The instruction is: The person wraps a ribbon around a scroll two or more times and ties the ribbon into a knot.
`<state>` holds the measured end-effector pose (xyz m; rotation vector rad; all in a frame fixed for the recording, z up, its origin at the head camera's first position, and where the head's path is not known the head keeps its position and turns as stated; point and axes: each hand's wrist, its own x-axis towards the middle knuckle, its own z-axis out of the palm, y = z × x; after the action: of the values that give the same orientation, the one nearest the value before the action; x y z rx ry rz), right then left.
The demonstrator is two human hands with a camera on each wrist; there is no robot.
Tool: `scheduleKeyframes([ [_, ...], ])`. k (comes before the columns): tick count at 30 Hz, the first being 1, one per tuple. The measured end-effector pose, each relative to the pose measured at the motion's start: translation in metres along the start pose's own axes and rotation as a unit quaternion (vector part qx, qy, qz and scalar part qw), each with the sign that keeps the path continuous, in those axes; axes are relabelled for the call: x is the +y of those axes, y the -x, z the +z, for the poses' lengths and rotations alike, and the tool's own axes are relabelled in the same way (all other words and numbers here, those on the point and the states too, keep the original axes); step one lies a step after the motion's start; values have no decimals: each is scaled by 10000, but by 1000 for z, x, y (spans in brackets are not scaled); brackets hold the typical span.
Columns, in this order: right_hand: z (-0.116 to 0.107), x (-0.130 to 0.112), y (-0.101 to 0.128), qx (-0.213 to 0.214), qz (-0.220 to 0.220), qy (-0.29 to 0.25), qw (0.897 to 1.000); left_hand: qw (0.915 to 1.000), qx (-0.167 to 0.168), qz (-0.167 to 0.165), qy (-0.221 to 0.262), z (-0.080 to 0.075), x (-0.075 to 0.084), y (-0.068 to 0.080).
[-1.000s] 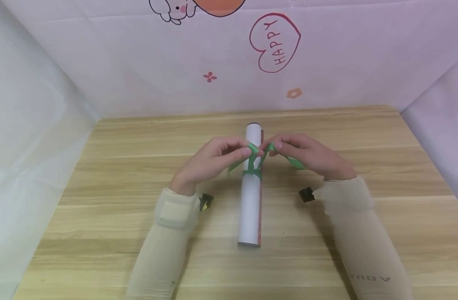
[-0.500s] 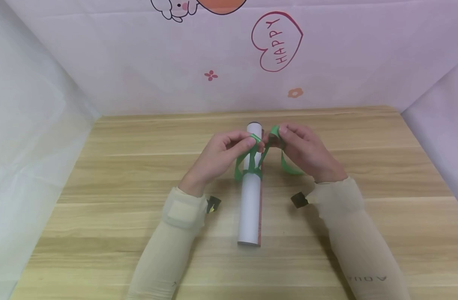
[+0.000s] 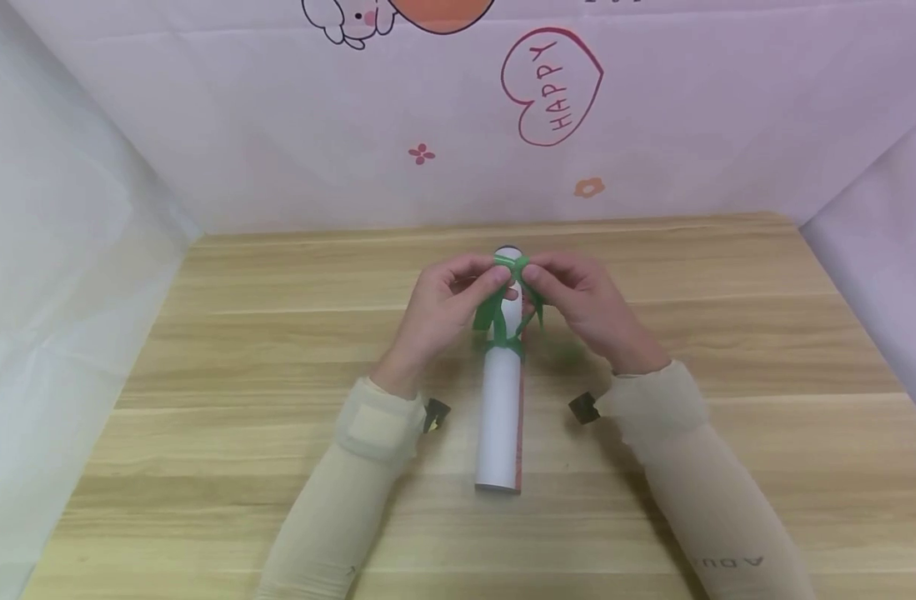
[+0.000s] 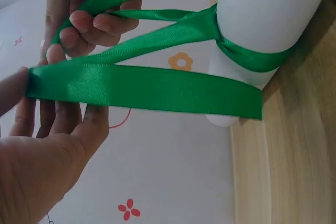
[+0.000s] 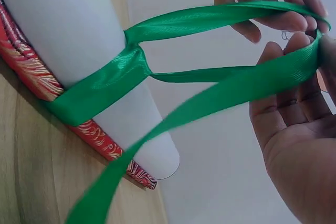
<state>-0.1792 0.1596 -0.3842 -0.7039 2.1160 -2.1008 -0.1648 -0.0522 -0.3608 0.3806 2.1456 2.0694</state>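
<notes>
The left hand (image 3: 446, 304) has its fingers curled, and it pinches one strand of the green ribbon (image 3: 503, 304) between thumb and fingertips. The right hand (image 3: 578, 300) is curled in the same way and pinches the other strand. The two hands meet above the far part of the white paper roll (image 3: 500, 417), with their fingertips almost touching each other. The roll lies on the wooden table (image 3: 202, 375), with its length pointing away from the person. The ribbon goes around the roll near its middle and is knotted there, and the strands rise from the knot to the fingers.

The left wrist view shows the knot (image 4: 218, 38) close, tight on the roll, and one flat strand that ends in a cut edge (image 4: 257, 103) beside the roll. The head view does not show this end clearly. The right wrist view shows a red patterned edge (image 5: 31, 72) under the white roll, and a loose ribbon tail (image 5: 105, 192) that runs down toward the table. It also shows the open palm side of the right hand (image 5: 294, 135), with the ribbon held at the fingertips.
</notes>
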Motion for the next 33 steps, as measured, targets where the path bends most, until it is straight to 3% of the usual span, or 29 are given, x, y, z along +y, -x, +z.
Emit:
scheduleKeyframes([
  [9,-1,-2,1,189,471,401,9979,9978,327,-404,400,0,-2,-1],
  [16,-4,1,1,20,516,335,9981,9984,175,-525,148,-3,-4,-3],
  [26,-4,1,1,-130,451,261,9986,9987,-3,-411,-291,-8,-4,-3],
  [33,-2,2,0,-212,288,-74,9993,9994,-41,-329,47,-8,-5,-3],
])
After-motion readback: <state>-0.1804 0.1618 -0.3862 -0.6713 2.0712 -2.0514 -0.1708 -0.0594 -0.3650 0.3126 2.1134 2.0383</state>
